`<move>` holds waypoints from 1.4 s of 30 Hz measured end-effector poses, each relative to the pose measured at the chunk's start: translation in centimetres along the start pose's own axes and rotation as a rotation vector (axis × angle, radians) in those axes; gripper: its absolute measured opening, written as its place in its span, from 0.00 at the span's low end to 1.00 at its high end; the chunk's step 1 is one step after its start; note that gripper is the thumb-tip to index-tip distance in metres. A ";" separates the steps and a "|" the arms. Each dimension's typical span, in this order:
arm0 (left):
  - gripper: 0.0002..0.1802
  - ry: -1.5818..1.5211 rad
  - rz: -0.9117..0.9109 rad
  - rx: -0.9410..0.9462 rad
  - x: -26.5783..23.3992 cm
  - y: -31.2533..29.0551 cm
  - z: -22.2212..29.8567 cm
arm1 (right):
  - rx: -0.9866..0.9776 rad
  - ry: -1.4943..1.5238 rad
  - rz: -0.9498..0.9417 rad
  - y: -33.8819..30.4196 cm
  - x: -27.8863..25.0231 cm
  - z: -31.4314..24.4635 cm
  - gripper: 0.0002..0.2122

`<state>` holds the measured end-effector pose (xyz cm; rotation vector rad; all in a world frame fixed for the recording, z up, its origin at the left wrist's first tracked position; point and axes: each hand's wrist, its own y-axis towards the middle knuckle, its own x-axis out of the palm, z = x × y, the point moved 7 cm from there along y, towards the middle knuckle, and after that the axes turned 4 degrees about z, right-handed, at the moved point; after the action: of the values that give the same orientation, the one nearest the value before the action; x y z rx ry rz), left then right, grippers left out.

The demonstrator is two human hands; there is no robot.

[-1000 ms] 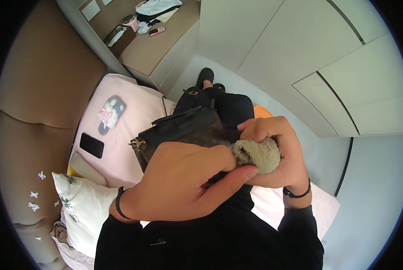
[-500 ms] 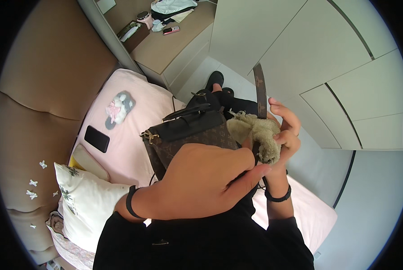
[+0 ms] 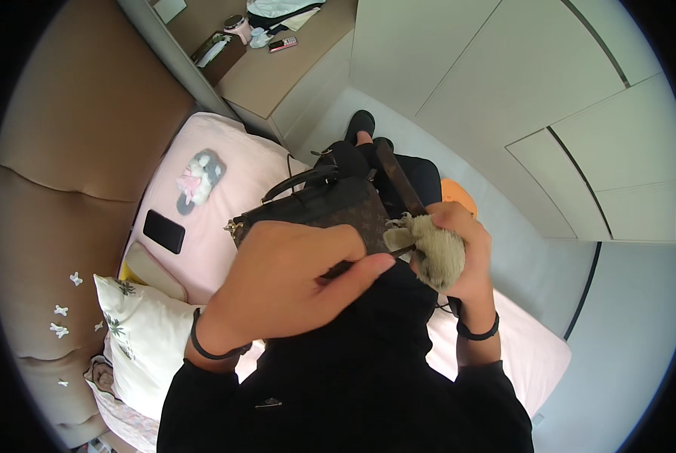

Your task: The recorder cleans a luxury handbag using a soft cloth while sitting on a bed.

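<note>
Pinching left hand (image 3: 308,272): my thumb and forefinger nip a dark strip (image 3: 403,251) leading to the fuzzy olive cloth (image 3: 440,255).
Right hand (image 3: 470,241): my fingers wrap that cloth, just right of the bag (image 3: 353,210).
Strap (image 3: 398,177): brown, slanting up from the cloth over my dark trousers (image 3: 419,172).
Bag: black and brown, on my lap, partly hidden behind my left hand.

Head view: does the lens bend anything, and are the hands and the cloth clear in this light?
In the head view, the cabinet shows curved lines and the corners are black; same view: soft light, with left hand, right hand and cloth free of heavy blur.
</note>
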<state>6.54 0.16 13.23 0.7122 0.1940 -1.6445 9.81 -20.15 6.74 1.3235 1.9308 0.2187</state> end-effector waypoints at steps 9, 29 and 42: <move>0.13 -0.298 -0.038 -0.164 1.0 0.8 -2.5 | -0.154 0.213 0.100 -0.2 -3.4 -4.8 0.31; 0.13 -0.128 -0.038 -0.073 -0.1 1.6 -1.8 | 0.370 0.725 -0.021 3.7 3.7 -2.2 0.32; 0.12 -0.061 -0.030 0.008 0.6 -0.4 -2.7 | 0.753 1.598 0.410 0.0 5.1 3.8 0.35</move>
<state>7.09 1.10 10.64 0.6670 0.1556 -1.6944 11.51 -16.87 1.60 2.4450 3.1402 1.0974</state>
